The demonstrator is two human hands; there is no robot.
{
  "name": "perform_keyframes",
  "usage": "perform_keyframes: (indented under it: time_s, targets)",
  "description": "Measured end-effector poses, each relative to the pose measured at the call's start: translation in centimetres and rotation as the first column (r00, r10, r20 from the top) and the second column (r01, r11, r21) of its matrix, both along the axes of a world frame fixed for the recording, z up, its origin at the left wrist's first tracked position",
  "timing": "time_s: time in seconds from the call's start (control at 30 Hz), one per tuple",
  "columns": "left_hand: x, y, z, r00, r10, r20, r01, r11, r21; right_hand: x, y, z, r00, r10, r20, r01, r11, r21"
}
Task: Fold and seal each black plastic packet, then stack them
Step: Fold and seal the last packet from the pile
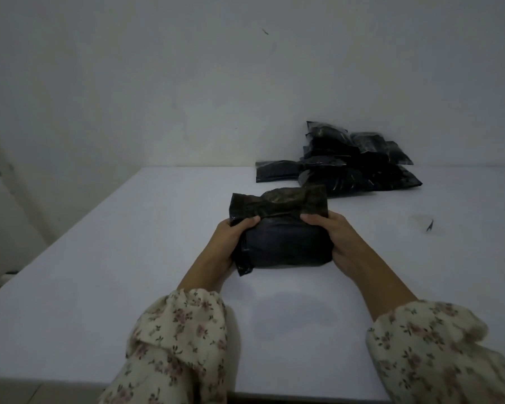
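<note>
From your head camera, you look down at a white table [123,258] set against a pale wall [187,83]. A black packet [286,246] lies on the table in front of you, near the middle. Your left hand [228,243] grips its left end and your right hand [336,237] grips its right end. Both thumbs press on top while the fingers curl round the sides. The packet's crinkled flap [277,204] extends from its far side, beyond your thumbs. Farther back and to the right, a loose pile [353,164] of black packets rests against the wall, well apart from the one you hold. A small dark scrap [429,225] lies on the table to the right. Floral sleeves [181,345] cover both forearms.
</note>
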State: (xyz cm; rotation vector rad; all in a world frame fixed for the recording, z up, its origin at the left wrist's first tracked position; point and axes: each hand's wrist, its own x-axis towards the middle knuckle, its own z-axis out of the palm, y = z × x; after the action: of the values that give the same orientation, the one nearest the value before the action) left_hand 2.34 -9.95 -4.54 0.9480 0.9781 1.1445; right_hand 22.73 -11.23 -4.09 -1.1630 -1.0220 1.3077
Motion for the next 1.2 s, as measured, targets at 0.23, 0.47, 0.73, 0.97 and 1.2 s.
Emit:
perform_keyframes:
  time_s: [0.23,0.47,0.73,0.97,1.2]
  targets:
    - [0.0,0.1,-0.2,0.999,0.023,0.041,-0.025,0.998,0.050,-0.2,0.2,-0.1,0.999,-0.007,-0.049,0.010,0.998,0.066]
    - [-0.2,0.3,-0.5,0.990,0.009,-0.139,0.004,0.996,0.090,0.6,0.0,-0.1,0.973,0.190,0.134,-0.192,0.981,0.005]
    - [-0.2,0.1,-0.8,0.989,0.032,-0.143,-0.009,0.988,0.156,0.9,0.6,-0.8,0.977,0.171,0.124,-0.187,0.974,0.130]
    - [-0.5,-0.1,-0.8,0.980,-0.086,-0.178,0.126,0.964,0.232,2.0,0.9,-1.2,0.939,0.193,0.283,-0.266,0.931,0.249]
    - [-0.5,0.2,-1.0,0.974,-0.111,-0.197,0.168,0.938,0.303,2.1,0.9,-1.4,0.937,0.176,0.303,-0.253,0.938,0.237]
